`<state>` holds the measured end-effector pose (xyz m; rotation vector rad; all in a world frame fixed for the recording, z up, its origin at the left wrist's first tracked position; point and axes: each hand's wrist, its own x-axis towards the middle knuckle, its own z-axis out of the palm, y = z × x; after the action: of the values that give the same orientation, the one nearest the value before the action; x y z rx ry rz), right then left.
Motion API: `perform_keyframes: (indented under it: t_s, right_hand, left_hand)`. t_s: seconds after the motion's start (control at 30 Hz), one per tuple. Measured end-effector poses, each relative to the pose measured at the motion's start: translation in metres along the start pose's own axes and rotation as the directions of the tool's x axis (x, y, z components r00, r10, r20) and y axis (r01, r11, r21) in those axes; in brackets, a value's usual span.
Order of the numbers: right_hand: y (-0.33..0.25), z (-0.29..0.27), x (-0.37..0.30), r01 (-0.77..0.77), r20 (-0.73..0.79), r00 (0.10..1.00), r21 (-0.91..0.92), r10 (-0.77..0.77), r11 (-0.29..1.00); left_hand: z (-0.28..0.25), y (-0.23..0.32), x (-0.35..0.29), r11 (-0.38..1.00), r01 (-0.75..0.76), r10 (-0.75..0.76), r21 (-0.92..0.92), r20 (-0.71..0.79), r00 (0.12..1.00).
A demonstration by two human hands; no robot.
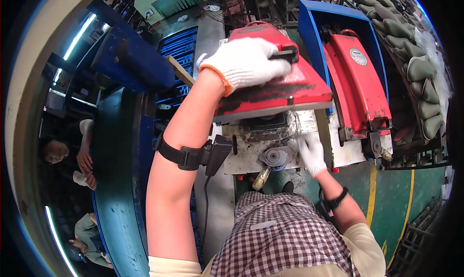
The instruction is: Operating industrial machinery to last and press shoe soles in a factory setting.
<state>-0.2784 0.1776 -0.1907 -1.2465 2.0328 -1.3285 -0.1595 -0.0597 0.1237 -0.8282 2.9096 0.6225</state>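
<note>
My left hand [249, 62], in a white knitted glove with an orange cuff, is closed around the black handle [286, 54] of a red machine lid [295, 86]. The lid is tilted up, its front edge above the worn, stained machine bed [249, 163]. My right hand [311, 154], also gloved in white, is at the bed's right side; its fingers are smeared by motion and I cannot make out anything in them. Left of it is a round grey clamp [275, 156] with a tape-wrapped lever [261, 179] pointing toward me.
A second red machine [355, 79] stands at right inside a blue frame [333, 9], its lid down. Racks of grey-green shoe-shaped pieces [420, 69] line the far right. A conveyor belt [116, 180] runs along the left, with other people [87, 238] beyond it.
</note>
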Motion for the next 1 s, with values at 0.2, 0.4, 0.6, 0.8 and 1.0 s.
perform_keyframes:
  t_s: [0.2,0.4,0.6,0.8,1.0]
  right_hand:
    - [0.03,-0.029,-0.081,-0.163,0.743,0.669,0.102,0.034,0.981]
    - [0.008,0.023,-0.054,-0.668,0.983,0.163,0.046,0.085,0.743]
    - [0.006,0.085,-0.058,-0.961,0.976,0.183,0.203,-0.116,0.189]
    - [0.017,0.047,-0.063,-0.976,0.976,0.216,0.216,-0.038,-0.019]
    - [0.033,-0.076,-0.047,-0.758,0.641,0.616,0.327,0.457,0.564]
  left_hand:
    - [0.079,-0.005,0.003,0.913,0.212,-0.047,-0.349,0.425,0.904]
    - [0.182,-0.019,-0.021,0.999,-0.003,0.008,-0.032,0.171,0.985]
    - [0.253,-0.035,-0.028,0.998,0.016,-0.016,0.069,0.005,1.0]
    - [0.258,-0.034,-0.024,1.0,-0.015,0.016,0.025,-0.029,0.999]
    - [0.255,-0.033,-0.028,1.0,-0.008,0.009,0.024,-0.046,0.999]
